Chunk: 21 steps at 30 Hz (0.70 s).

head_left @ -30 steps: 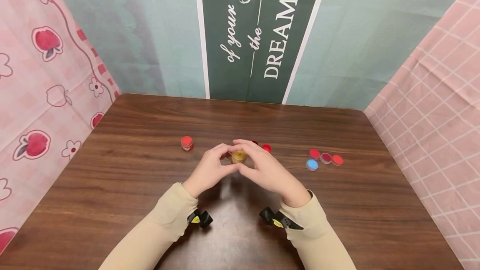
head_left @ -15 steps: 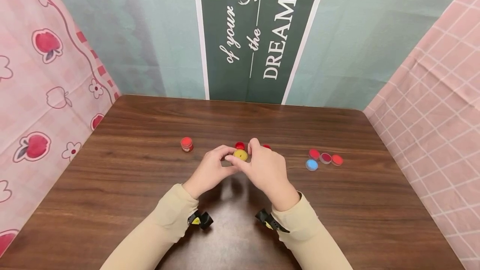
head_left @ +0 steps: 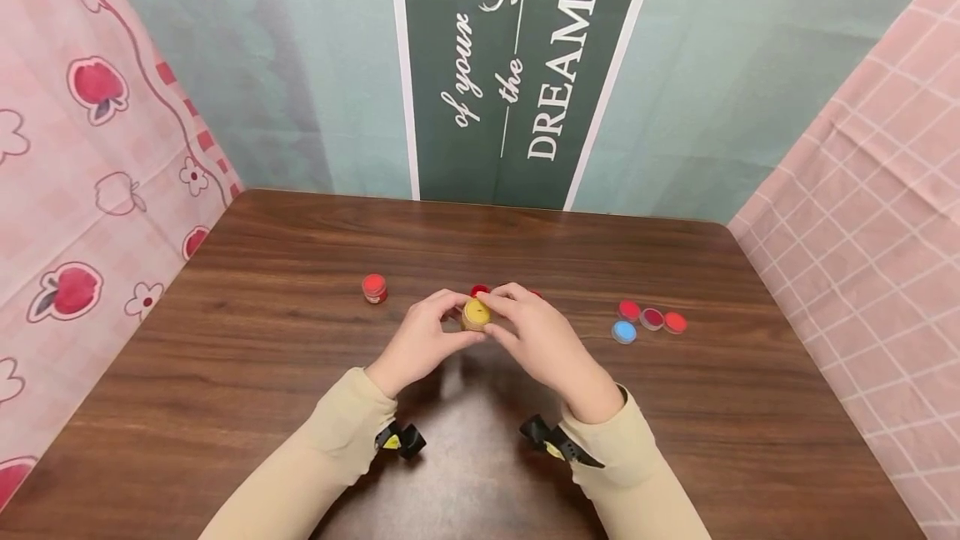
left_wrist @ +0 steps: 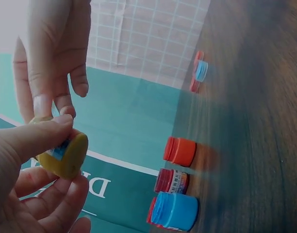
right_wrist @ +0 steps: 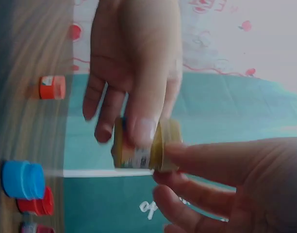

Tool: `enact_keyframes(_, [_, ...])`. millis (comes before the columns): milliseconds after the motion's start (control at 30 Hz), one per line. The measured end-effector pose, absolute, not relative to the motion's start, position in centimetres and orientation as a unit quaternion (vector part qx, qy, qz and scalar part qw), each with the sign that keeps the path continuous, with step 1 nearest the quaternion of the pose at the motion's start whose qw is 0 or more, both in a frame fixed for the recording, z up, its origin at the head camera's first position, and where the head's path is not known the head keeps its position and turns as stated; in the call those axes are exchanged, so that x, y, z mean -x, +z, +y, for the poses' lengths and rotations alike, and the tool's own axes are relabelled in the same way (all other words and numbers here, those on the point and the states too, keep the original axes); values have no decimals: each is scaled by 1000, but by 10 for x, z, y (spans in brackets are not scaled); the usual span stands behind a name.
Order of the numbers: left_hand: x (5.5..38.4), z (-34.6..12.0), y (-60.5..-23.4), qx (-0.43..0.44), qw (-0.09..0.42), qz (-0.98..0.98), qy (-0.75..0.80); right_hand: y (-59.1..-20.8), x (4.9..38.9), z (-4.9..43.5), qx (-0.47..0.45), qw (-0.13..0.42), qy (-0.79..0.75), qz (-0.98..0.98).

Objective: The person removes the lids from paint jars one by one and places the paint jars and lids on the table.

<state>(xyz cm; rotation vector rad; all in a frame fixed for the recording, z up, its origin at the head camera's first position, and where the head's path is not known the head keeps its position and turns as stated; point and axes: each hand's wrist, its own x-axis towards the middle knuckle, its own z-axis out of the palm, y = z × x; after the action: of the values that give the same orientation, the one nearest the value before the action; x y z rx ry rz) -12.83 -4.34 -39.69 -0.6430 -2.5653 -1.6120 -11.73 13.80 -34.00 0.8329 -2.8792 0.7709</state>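
Observation:
A small yellow paint jar is held up between both hands, above the table. My left hand grips its body, thumb on the label side and fingers beneath, as the left wrist view shows. My right hand pinches the yellow lid at the jar's other end between thumb and fingers. In the left wrist view, a blue jar, a dark red jar and an orange jar stand behind the hands; from the head view the hands largely hide this group.
A lidded orange-red jar stands alone to the left on the brown wooden table. Several loose lids lie at the right: a blue lid, a dark red lid and reddish ones. Curtains hang around the table.
Half a second ago the right fingers had shifted round and lifted on the far side; now they are back around the lid. The left hand stays in place with the jar.

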Motion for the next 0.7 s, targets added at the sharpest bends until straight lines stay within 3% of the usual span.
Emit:
enact_keyframes(400, [128,-44,-399,222,33,-826,-516,-348,116,124,-185,71,239,-951])
enact_keyframes(533, [128,-43,-398,222,25,-828,-513,-350,115,123,-208,79,254,-941])
enact_keyframes(700, [127,-43,-397,224,19,-826,-517,-348,118,131,-283,41,295,-912])
